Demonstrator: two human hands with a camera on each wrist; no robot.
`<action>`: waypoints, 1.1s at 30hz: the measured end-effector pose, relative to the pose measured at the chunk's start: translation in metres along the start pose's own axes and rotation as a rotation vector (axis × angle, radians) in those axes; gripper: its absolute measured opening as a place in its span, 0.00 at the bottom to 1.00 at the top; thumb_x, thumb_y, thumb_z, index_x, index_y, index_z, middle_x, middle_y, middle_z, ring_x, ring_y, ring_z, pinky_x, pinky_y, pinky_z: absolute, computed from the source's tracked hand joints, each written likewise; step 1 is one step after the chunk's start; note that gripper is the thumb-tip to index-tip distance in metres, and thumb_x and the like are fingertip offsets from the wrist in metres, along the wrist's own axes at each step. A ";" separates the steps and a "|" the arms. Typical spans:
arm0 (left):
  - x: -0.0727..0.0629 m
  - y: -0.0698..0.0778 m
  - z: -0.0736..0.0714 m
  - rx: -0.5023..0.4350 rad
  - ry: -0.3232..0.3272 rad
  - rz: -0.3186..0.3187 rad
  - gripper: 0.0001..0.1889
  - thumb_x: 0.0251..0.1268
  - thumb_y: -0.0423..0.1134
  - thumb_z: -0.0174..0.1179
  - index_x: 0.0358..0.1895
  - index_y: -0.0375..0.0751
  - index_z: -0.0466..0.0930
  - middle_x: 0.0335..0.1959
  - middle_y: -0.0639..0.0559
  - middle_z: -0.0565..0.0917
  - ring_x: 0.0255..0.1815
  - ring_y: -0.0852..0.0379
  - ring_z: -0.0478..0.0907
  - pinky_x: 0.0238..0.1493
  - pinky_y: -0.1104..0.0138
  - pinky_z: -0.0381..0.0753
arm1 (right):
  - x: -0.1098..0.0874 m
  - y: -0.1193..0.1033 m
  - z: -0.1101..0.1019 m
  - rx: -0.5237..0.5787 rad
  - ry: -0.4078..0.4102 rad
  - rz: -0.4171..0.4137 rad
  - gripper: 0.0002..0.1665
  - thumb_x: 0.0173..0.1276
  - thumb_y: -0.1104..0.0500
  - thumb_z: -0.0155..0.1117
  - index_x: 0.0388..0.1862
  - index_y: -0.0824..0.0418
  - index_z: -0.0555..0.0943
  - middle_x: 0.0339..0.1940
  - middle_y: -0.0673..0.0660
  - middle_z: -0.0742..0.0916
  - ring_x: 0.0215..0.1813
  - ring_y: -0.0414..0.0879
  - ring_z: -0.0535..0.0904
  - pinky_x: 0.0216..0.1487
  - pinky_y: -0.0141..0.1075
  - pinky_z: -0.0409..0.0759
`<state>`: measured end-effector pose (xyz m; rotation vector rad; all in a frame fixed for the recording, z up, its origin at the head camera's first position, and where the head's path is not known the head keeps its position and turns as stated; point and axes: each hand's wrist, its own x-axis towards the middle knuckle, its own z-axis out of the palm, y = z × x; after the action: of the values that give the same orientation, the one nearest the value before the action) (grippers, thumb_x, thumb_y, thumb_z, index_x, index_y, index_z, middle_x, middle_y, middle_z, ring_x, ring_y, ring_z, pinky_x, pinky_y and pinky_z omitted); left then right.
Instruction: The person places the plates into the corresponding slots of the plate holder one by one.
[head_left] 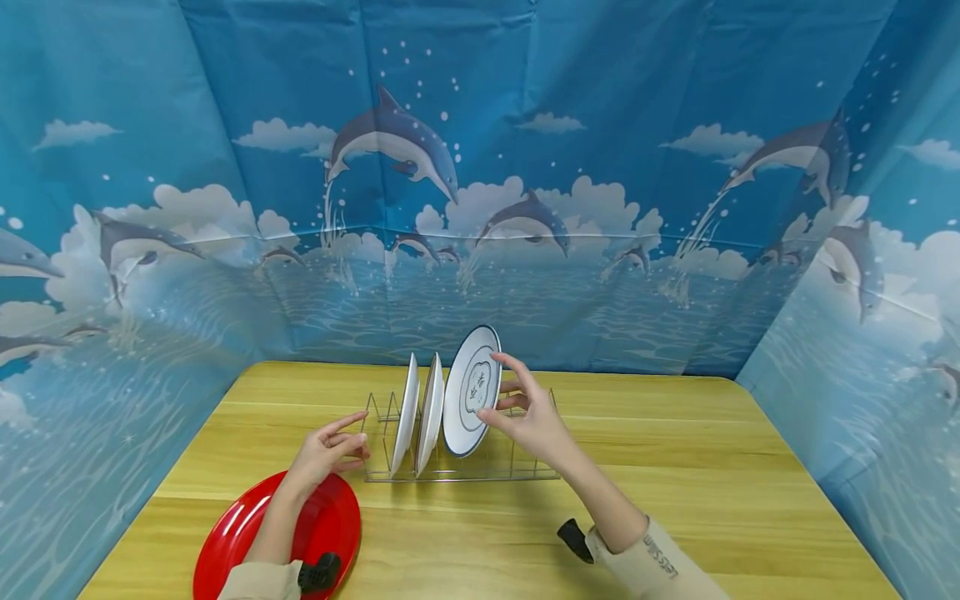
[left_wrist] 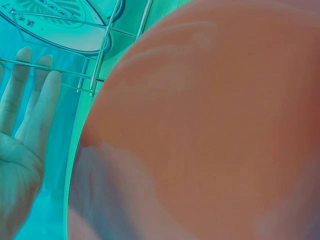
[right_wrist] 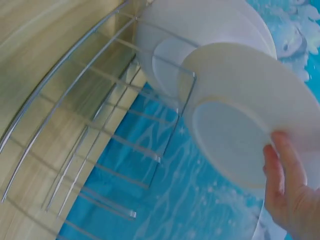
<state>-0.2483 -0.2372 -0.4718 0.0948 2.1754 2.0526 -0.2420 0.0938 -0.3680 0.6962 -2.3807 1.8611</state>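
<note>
Head | right hand (head_left: 531,419) pinches plate (head_left: 471,392) | left hand (head_left: 326,454) loose, perhaps touching rack (head_left: 480,480)

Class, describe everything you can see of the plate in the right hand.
The plate is round, white, apparently ceramic, with a dark blue rim line and a dark outlined motif in its middle. Its plain back has a raised foot ring. It is tilted steeply at the wire rack, right of two standing plates. The right hand grips it, thumb on the face, fingers against the back. Whether it touches the rack is unclear.
</note>
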 end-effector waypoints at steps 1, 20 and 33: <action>0.000 0.000 0.000 0.002 0.002 -0.001 0.31 0.62 0.40 0.59 0.67 0.38 0.61 0.38 0.34 0.82 0.36 0.54 0.81 0.46 0.54 0.78 | 0.001 0.000 0.004 -0.011 0.006 -0.001 0.44 0.55 0.67 0.68 0.68 0.49 0.61 0.45 0.67 0.78 0.41 0.55 0.80 0.36 0.36 0.82; 0.001 -0.002 0.000 -0.005 0.010 0.001 0.31 0.61 0.40 0.60 0.67 0.37 0.61 0.39 0.31 0.81 0.36 0.54 0.81 0.46 0.52 0.78 | -0.006 -0.007 0.046 -0.034 0.039 0.032 0.40 0.54 0.70 0.66 0.67 0.58 0.64 0.46 0.67 0.76 0.41 0.58 0.78 0.32 0.35 0.81; 0.000 -0.002 0.000 -0.017 0.015 -0.003 0.31 0.61 0.40 0.60 0.66 0.39 0.62 0.37 0.35 0.82 0.36 0.53 0.81 0.46 0.52 0.78 | -0.003 0.039 0.059 -0.082 0.056 0.008 0.43 0.54 0.62 0.69 0.68 0.44 0.63 0.56 0.65 0.71 0.44 0.55 0.77 0.38 0.33 0.81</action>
<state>-0.2485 -0.2369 -0.4736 0.0742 2.1642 2.0765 -0.2400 0.0471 -0.4213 0.6208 -2.4130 1.7498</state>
